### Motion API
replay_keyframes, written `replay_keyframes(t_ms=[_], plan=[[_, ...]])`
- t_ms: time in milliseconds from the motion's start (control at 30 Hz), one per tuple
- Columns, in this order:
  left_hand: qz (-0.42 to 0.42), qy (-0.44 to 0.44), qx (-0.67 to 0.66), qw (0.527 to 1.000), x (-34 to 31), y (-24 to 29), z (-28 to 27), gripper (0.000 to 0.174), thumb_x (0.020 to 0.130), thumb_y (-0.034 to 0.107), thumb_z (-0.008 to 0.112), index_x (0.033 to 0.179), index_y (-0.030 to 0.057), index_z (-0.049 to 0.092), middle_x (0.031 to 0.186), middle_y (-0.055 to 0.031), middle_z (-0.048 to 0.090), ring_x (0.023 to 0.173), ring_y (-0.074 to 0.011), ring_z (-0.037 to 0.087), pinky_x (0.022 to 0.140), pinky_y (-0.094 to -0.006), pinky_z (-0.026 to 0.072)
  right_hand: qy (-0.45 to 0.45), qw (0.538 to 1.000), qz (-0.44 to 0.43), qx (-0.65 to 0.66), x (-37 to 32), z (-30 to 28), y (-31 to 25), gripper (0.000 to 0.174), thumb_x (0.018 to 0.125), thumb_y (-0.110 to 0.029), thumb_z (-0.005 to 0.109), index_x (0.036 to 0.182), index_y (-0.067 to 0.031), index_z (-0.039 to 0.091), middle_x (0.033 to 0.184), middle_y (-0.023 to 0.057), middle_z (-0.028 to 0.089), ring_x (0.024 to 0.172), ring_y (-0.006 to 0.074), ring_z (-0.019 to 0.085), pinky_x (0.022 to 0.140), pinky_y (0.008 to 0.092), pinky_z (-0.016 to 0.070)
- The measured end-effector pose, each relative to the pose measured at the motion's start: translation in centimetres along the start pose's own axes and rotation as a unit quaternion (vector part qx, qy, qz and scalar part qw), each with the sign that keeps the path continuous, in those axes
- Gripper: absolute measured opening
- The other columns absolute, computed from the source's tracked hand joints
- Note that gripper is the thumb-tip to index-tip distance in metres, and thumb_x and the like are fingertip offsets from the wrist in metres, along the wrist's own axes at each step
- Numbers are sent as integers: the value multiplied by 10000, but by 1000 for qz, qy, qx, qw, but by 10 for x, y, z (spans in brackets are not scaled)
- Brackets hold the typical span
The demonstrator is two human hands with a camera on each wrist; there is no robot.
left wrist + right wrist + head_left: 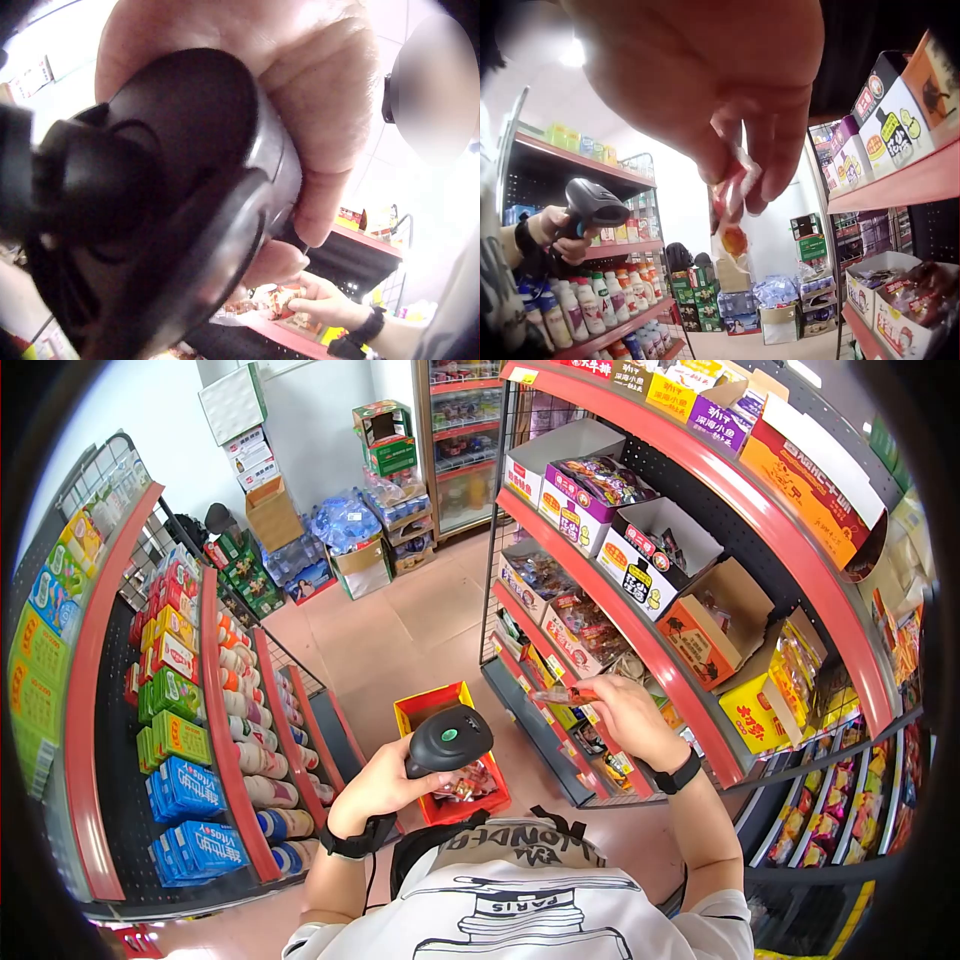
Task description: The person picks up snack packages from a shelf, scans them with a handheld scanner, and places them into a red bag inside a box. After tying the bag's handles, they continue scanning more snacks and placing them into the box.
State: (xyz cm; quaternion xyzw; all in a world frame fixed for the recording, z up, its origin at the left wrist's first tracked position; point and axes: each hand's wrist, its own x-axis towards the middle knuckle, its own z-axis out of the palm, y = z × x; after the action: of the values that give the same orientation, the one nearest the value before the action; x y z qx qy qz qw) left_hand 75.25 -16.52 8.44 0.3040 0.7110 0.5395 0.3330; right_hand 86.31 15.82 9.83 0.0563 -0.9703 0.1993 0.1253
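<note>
My left hand [384, 785] grips a black barcode scanner [450, 740] by its handle, its head tilted up over a red and yellow box [508, 798] on the floor. Several small packets [468, 784] lie in that box. In the right wrist view the scanner [594, 202] points toward the middle of the aisle. My right hand [632, 722] pinches a small snack packet [563, 695] between thumb and fingers, in front of the right-hand shelf. From the right wrist, this packet [733, 217] looks clear with red and white print and hangs below the fingertips.
On the left, a shelf [222, 750] carries drink cartons and bottles. Along the right, a red-edged shelf [640, 622] bears open snack boxes [632, 565]. Cardboard boxes [272, 515] and wrapped bottle packs [345, 520] stand at the far wall, beside a drinks fridge [465, 450].
</note>
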Motion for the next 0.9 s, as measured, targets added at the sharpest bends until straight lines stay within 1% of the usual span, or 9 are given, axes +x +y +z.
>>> replay_keyframes(t_ms=[33,100,133,200,233,300,700,767,900], plan=[[4,2,2,1000,0,0,1,401,782,130,699,1119,-13,535,1001,-54,622,916,-114,524,869,-276,415,-1,1000,0,-1,0,1,1,327,798,9,579,1115,-57,531,997,171,612,895,353,585,765,359,474],[8,3,3,1000,1,2,1,405,779,130,701,1119,-14,534,1003,-56,623,917,-114,527,869,-279,417,7,993,91,75,1,4,1,254,811,40,514,1055,-30,538,892,164,601,836,312,596,729,370,465],[8,3,-2,1000,1,3,2,402,779,128,700,1117,-15,536,1001,-57,624,917,-114,528,868,-279,418,7,993,90,75,2,5,3,254,811,40,514,1055,-30,538,892,164,601,836,312,596,729,370,465],[9,3,-8,1000,2,4,2,399,778,126,700,1115,-15,538,998,-58,625,916,-114,529,866,-278,419,38,966,58,251,4,9,10,272,811,72,483,1058,-28,539,932,101,592,877,192,583,773,317,449],[9,2,2,1000,3,4,2,389,779,125,699,1106,-17,543,989,-58,628,909,-115,531,859,-278,421,38,966,58,251,5,11,14,272,811,72,483,1058,-28,539,932,101,592,877,192,583,773,317,449],[10,2,13,1000,4,3,1,380,779,125,699,1098,-18,549,980,-58,630,901,-115,532,852,-277,423,16,901,142,409,5,17,23,281,808,87,467,1055,-23,542,977,36,567,913,103,536,815,267,426],[-13,-20,31,999,6,-1,0,331,782,125,700,1051,-24,578,923,-49,639,856,-105,532,819,-268,430,-20,863,143,483,11,32,35,276,809,86,463,1051,-14,554,1021,38,564,973,100,526,878,255,404],[22,-20,51,998,7,-8,1,348,775,130,705,1060,-16,569,879,-71,661,812,-112,592,774,-272,464,-20,863,141,485,12,34,35,277,812,86,460,1052,-13,554,1023,39,566,976,103,530,884,258,405],[18,-22,48,998,8,-7,3,350,773,129,707,1064,-9,570,870,-64,656,794,-107,583,768,-270,463,-33,856,148,494,14,34,30,281,812,82,459,1058,-13,557,1029,42,568,983,112,540,891,265,411]])
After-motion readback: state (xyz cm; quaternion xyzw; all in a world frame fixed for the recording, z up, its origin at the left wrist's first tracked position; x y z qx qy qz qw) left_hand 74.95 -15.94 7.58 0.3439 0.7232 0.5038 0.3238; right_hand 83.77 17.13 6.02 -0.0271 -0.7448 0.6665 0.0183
